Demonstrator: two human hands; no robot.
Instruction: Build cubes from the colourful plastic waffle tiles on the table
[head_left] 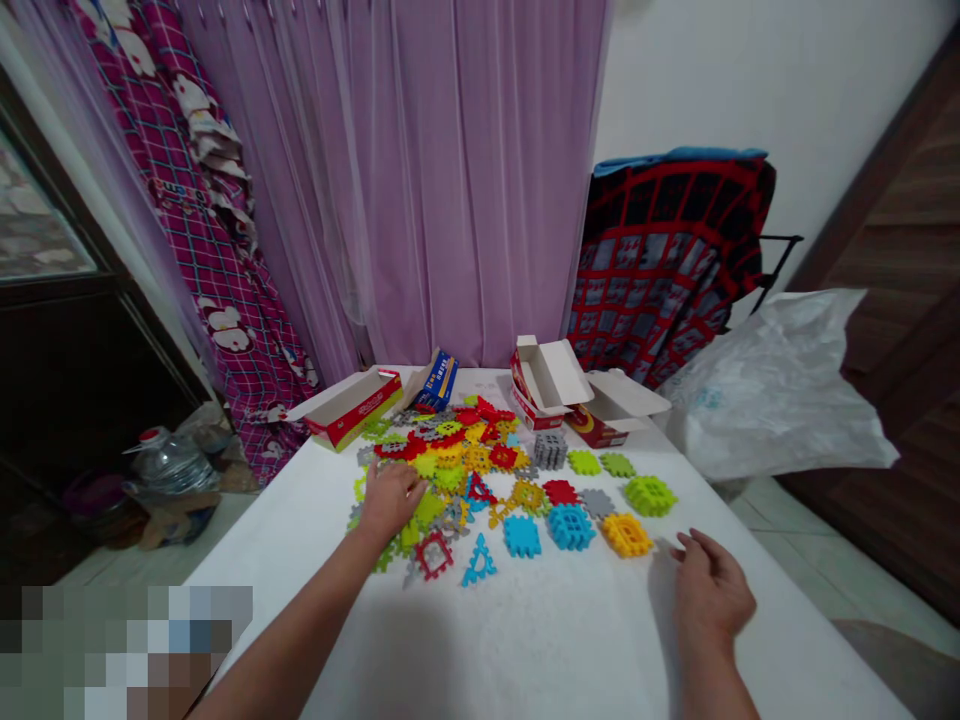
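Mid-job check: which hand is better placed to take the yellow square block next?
Right. The right hand lies open on the table, fingertips just short of the yellow square block. The left hand rests on the loose pile, farther away.

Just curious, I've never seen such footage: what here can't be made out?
Head view: the left hand covers part of the pile; whether it grips a piece is hidden.
Head view: a pixelated patch blanks the bottom-left corner.
Head view: the print on the blue box is too small to read.
Head view: the white bag is opaque; its contents are hidden.
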